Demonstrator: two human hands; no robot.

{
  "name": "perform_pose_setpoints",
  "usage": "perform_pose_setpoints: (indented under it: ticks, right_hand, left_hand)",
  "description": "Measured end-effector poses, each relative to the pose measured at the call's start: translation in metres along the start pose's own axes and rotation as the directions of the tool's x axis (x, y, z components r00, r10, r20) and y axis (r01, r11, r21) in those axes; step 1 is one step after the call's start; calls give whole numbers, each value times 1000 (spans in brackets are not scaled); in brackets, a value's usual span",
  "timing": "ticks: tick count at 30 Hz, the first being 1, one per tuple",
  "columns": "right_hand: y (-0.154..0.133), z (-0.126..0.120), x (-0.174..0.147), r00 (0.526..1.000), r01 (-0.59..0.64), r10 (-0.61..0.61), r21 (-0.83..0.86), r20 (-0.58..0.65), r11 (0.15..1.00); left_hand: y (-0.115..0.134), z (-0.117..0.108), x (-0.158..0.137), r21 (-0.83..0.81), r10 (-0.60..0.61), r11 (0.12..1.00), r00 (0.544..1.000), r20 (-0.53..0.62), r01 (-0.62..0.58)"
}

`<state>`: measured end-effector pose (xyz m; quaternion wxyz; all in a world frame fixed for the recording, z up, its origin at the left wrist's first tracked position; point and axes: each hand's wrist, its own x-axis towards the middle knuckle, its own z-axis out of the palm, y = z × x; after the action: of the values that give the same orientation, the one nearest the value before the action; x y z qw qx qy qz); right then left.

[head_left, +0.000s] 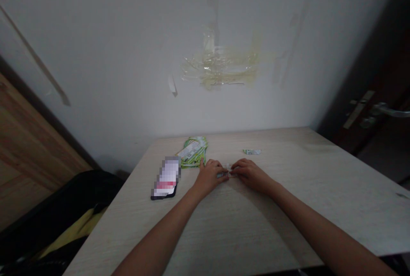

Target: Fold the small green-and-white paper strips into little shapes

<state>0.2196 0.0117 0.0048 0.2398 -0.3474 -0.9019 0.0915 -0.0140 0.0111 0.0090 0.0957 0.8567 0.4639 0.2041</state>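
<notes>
My left hand (212,173) and my right hand (250,174) meet near the middle of the table, fingertips almost touching. Between them lies a small crumpled whitish piece (228,167), perhaps plastic or paper; its kind is too small to make out. The fingers of both hands are bent and closed on its two sides, covering most of it. Just beyond the left hand lies a pile of green and white printed packets (193,151). Behind the right hand is a small green and white strip (252,152), flat and apart from the fingers.
A phone (166,177) with a lit, blurred screen lies left of the left hand. The pale wooden table (205,229) meets a wall with peeling clear tape (221,69). A dark door with a metal handle (390,110) stands at right; a dark bag (64,207) sits below left.
</notes>
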Motion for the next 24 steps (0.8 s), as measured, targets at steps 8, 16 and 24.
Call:
perform_pose_setpoints:
  ticks: [8,16,24]
  right_hand:
    - [-12,-6,-1,1000,0,0,9,-2,1000]
    - [-8,0,-1,1000,-1,1,-8,-7,1000]
    - [-9,3,1,999,-31,31,9,-26,999]
  left_hand:
    - [0,0,-1,23,7,1000,1000,5,-7]
    - [0,0,0,54,27,998,999,19,-28]
    - [3,-2,1,62,28,998,1000,14,-29]
